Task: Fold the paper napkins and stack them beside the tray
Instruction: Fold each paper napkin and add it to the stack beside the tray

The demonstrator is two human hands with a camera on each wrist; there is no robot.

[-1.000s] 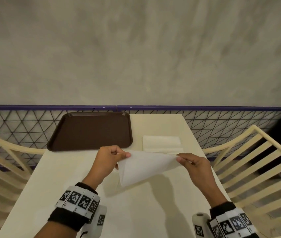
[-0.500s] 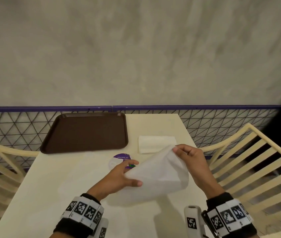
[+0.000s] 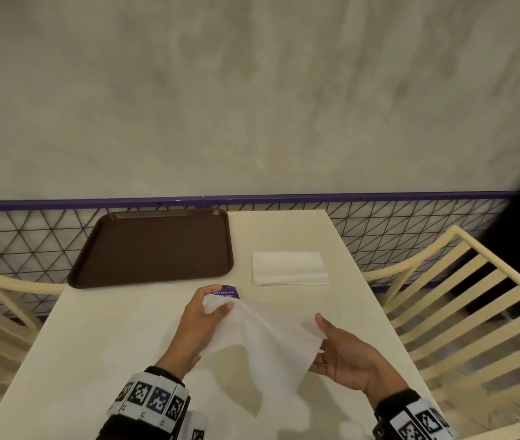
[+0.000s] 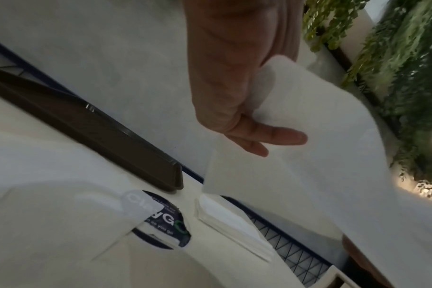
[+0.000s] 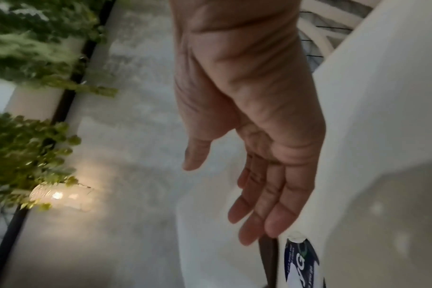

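Loose napkin (image 3: 265, 341): I see one thin white sheet, unfolded and limp, lifted above the near middle of the table; its far-left corner is pinched in my left hand (image 3: 203, 322), its right edge lies against my right hand's (image 3: 344, 357) straight fingers.
Folded stack (image 3: 288, 268): white rectangles lying flat, just right of the tray, not touching it.
Tray (image 3: 153, 249): dark brown, flat, far left.

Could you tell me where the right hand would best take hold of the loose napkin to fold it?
Probably the free corner nearest the right hand, approached from the right: the napkin hangs from the left hand pinch, and its right edge already rests on those open fingers.
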